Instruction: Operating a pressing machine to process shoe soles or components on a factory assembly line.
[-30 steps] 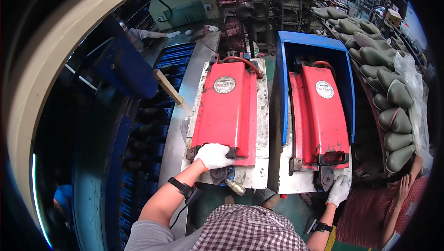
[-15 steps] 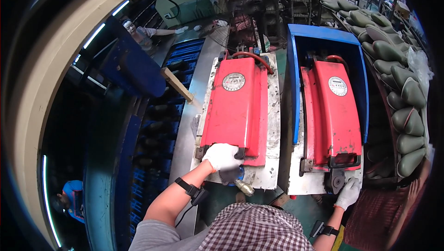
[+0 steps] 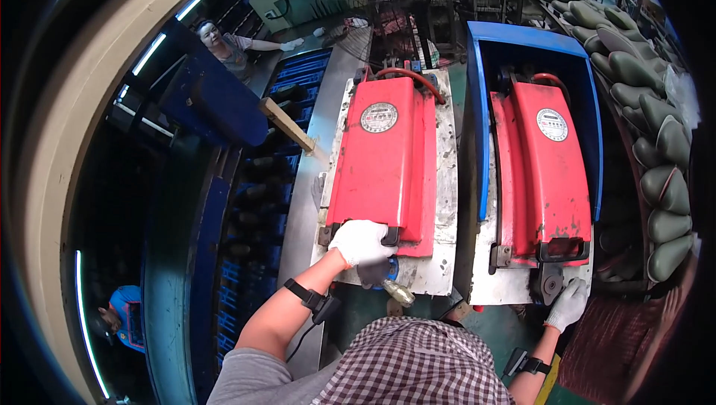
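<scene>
My left hand (image 3: 362, 242), in a white glove, is closed around the black handle at the near end of a long red machine cover (image 3: 371, 159). Just below that hand are a dark part with a blue ring and a brassy, cylinder-shaped piece (image 3: 398, 293). My right hand (image 3: 570, 303), also gloved, lies at the near right corner of the neighbouring machine's white base plate (image 3: 501, 286). Its fingers are curled beside a dark round-ended metal part (image 3: 550, 283); what they grip is hidden. The right machine's red cover (image 3: 553, 170) is down, its black handle (image 3: 564, 249) untouched.
A blue hood (image 3: 527, 36) surrounds the right machine. Several green shoe-shaped forms (image 3: 664, 189) line a rack at the right. To the left runs a metal-edged conveyor (image 3: 287, 218) with blue slats. One co-worker (image 3: 231, 51) stands beyond it; another person (image 3: 127, 315) is at lower left.
The view has shifted slightly, so the machines sit a little higher in it. Both hands keep their places, the left on the handle and the right at the plate corner.
</scene>
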`<state>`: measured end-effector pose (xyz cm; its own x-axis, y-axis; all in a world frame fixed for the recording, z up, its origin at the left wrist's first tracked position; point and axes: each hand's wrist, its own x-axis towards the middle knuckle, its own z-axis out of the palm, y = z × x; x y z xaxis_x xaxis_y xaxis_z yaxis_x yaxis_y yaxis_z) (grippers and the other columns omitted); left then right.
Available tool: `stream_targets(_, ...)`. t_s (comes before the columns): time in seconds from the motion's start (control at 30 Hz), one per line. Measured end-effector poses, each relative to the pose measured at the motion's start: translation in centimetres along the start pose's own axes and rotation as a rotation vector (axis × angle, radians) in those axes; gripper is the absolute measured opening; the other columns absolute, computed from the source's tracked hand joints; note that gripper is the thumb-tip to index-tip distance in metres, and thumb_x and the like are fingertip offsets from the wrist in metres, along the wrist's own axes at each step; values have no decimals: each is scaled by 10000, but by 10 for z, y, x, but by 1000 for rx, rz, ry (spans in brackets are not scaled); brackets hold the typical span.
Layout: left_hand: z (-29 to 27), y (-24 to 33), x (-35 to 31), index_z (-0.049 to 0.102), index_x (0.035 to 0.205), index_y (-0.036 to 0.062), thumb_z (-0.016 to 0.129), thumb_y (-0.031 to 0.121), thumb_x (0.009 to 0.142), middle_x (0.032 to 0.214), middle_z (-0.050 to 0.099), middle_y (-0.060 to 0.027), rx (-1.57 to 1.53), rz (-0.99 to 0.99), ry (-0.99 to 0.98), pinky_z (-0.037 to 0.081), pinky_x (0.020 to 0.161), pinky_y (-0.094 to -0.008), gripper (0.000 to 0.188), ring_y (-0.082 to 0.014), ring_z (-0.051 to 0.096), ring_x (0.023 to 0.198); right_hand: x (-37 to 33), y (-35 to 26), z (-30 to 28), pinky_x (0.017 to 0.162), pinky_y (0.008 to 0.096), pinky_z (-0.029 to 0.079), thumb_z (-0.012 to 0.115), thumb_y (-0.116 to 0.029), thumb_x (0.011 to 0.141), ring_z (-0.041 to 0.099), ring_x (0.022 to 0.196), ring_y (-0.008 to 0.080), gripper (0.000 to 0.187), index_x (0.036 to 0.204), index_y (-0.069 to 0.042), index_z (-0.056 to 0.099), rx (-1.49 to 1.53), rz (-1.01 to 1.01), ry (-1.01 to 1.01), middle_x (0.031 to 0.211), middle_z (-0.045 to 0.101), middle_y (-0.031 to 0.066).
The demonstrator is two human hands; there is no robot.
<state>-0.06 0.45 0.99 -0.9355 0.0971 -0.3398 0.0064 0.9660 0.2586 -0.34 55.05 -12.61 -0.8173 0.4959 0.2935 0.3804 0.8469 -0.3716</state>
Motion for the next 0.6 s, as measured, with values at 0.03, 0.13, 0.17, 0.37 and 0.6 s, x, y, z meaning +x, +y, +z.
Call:
stream_targets(0.03,0,0,0,752,876,100,728,567,824,837,730,-174,-9,2,13,569,717,-470,471,-381,717,792,0,2,1,759,509,496,467,-318,1057,660,891,396,348,972,-64,689,5,0,12,943,688,171)
stream_targets(0.13,-1,2,-1,745,865,92,733,570,818,835,729,-177,-5,1,24,570,718,-474,481,-383,719,793,0,5,3,768,513,497,467,-320,1058,659,888,405,347,987,-64,691,9,-16,4,945,690,177)
stream_targets(0.17,-2,3,-1,742,859,87,736,572,814,834,729,-179,6,-3,24,570,718,-475,487,-385,720,794,0,4,3,768,513,497,467,-320,1058,659,888,405,347,987,-64,691,9,-14,4,945,690,177)
stream_targets(0.37,-4,5,-1,732,849,68,737,583,810,832,727,-190,-21,-2,32,573,712,-482,517,-387,724,798,1,5,2,771,522,508,504,-338,1044,675,891,421,353,998,-54,708,11,-15,19,967,714,210)
stream_targets(0.6,-2,4,-2,729,847,66,740,585,805,828,727,-188,-4,-4,29,577,718,-480,521,-387,726,796,1,-1,0,752,514,508,507,-320,1043,675,876,414,338,978,-53,704,17,-2,39,952,708,206)
